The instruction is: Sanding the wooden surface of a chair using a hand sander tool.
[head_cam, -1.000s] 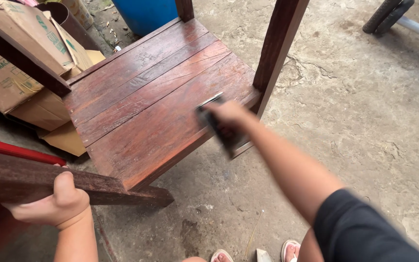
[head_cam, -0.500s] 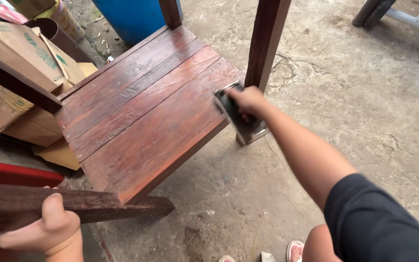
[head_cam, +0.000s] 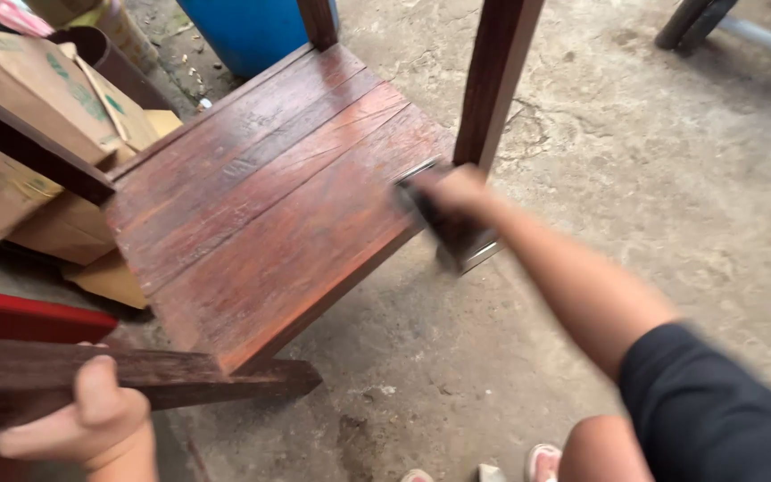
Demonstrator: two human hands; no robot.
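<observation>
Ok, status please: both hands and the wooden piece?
Left hand grips dark rail. Right hand presses sanding block on plank edge. Post close beside.

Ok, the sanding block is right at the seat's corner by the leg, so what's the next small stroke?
Probably draw the sanding block back along the grain, inward across the plank seat. The right hand has it half off the seat's edge beside the upright leg, while the left hand grips the lower rail.
</observation>
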